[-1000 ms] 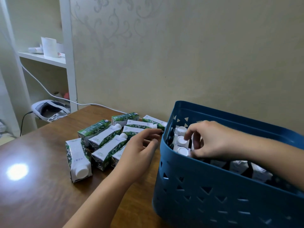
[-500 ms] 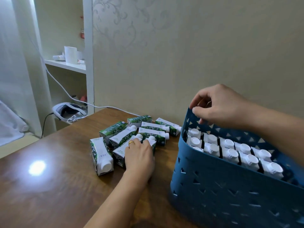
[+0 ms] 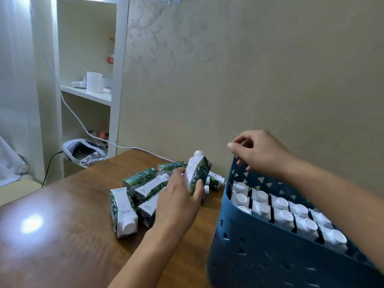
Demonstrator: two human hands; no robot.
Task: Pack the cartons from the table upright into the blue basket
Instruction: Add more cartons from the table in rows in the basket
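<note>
A: So where's it at? Looks like one carton (image 3: pixel 197 174) has just been lifted off the pile. Half a second back the left hand (image 3: pixel 178 202) was lying flat on the heap; now the carton is gripped in it, held up nearly upright with the cap on top.

B: Yep, and it's held above the far end of the loose cartons (image 3: pixel 143 190), just left of the blue basket (image 3: pixel 259 252). The rest of the heap is left lying on its side on the table (image 3: pixel 62 235).

A: And the right hand (image 3: pixel 259 152)?

B: Curled over the far rim of the basket at its left corner, fingers hooked on the edge. Probably it's being steadied.

A: Basket's pretty full already?

B: Rows of white-capped cartons (image 3: pixel 286 215) are stood upright inside. A free slot can't really be made out from here; the near left corner might have room. So a fresh transfer is under way, with several cartons left to be packed.
</note>
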